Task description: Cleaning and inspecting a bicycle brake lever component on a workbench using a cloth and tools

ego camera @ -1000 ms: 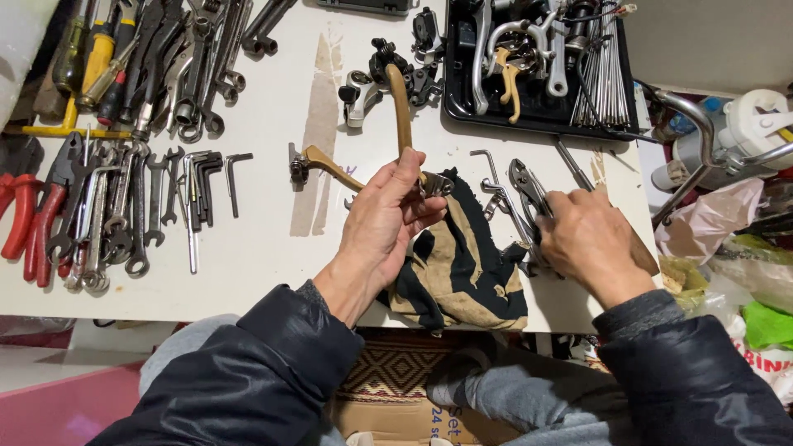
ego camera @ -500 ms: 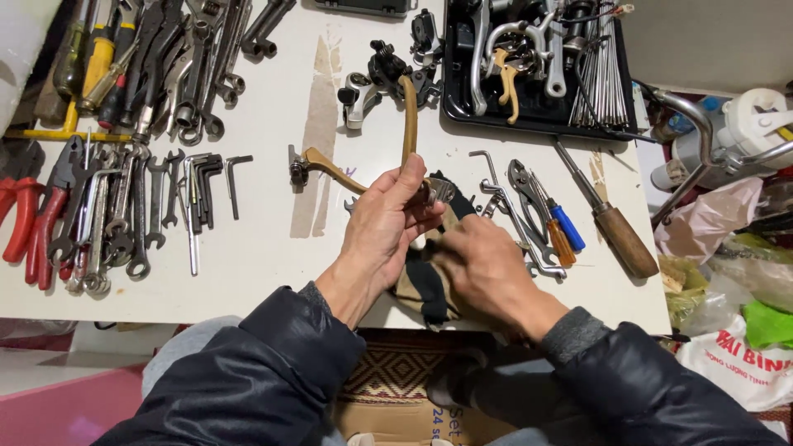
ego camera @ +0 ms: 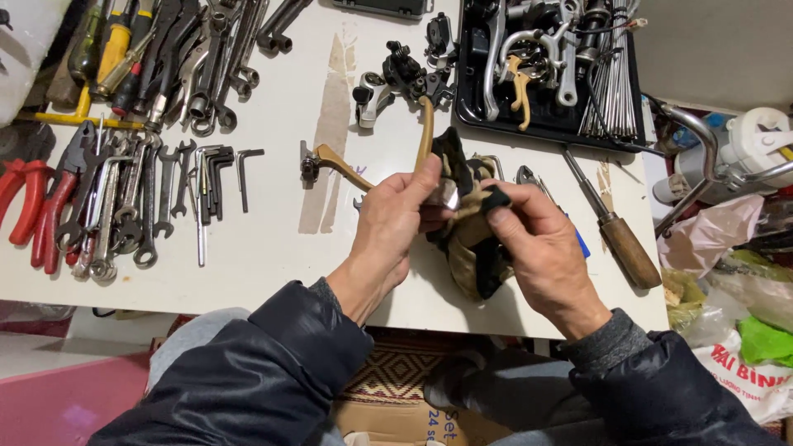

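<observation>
the step in hand looks like wiping down a part. the left hand (ego camera: pixel 396 219) is closed around a small metal piece held just above the white table (ego camera: pixel 273 256); the piece itself is mostly hidden by the fingers, so its exact kind cannot be told. the right hand (ego camera: pixel 537 248) is closed on a tan and black rag (ego camera: pixel 471 239), pinching it between thumb and fingers and pressing it against the piece, so rag and piece touch between the two hands. two gold brake levers (ego camera: pixel 347 169) lie on the table just behind the left hand, one reaching up toward a black brake caliper (ego camera: pixel 405 74). a wooden-handled screwdriver (ego camera: pixel 615 227) lies to the right, near the rag. rows of wrenches (ego camera: pixel 157 198) lie well to the left, and a black tray of parts (ego camera: pixel 545 66) sits at the far edge. the next move, as i judge it, calls for a steady left grip while the rag is turned around the piece to reach its hidden faces.
</observation>
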